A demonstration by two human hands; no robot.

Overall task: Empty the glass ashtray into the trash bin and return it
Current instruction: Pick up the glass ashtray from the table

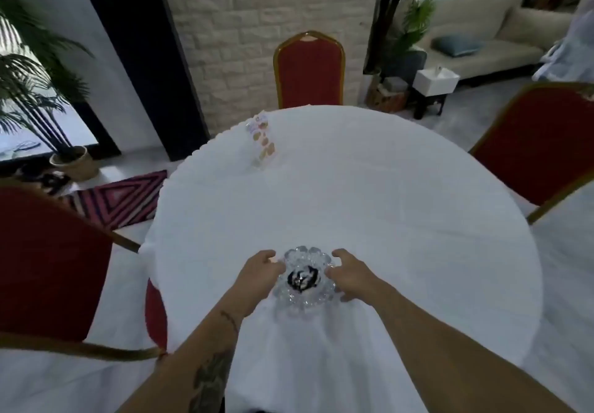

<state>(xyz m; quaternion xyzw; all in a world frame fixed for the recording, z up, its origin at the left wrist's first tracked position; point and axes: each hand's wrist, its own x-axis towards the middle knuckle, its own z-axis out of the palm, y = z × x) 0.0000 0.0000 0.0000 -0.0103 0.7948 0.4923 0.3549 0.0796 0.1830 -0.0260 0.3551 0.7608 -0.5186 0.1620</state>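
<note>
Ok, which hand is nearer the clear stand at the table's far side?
Left. The left hand lies nearer the clear stand; the right hand sits across the ashtray.

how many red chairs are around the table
3: one chair at the far side, one chair on the right, one chair on the left. The table could hide others nearer the camera.

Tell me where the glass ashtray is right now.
In the head view, the glass ashtray sits on the white round table near its front edge, between the left hand and right hand, which flank its rim.
</note>
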